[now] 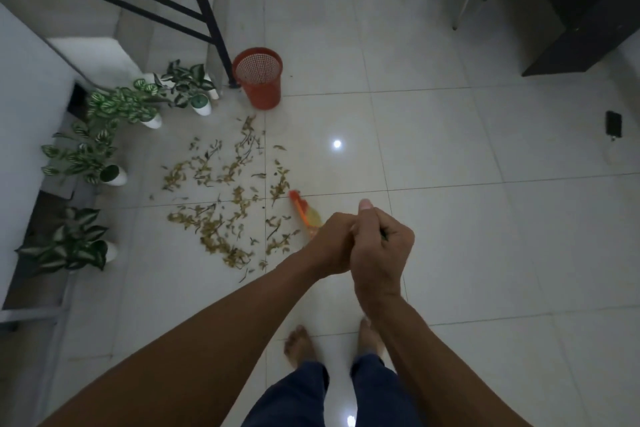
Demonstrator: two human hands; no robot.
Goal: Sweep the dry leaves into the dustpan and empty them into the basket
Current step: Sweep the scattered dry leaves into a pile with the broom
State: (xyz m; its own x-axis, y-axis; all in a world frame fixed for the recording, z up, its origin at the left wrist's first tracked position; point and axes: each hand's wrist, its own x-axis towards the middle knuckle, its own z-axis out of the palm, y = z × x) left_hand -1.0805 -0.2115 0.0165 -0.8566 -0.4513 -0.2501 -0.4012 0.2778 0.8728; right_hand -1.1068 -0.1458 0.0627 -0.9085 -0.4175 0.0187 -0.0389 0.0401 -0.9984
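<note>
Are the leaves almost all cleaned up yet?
Not yet, it has barely started. The dry leaves lie scattered across the floor tiles, not in a pile. Both the left hand and right hand grip a broom handle, and the blurred orange broom head is at the leaves' edge. No dustpan shows, and nothing can be seen in the red basket.

Blurred broom head point(304, 215); its handle hidden behind both hands.

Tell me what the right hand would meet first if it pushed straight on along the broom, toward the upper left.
Likely the left hand, pressed right against the right hand on that side. Past it comes the broom head, blurred, then the dry leaves on the floor. Depth is unclear from one view.
</note>
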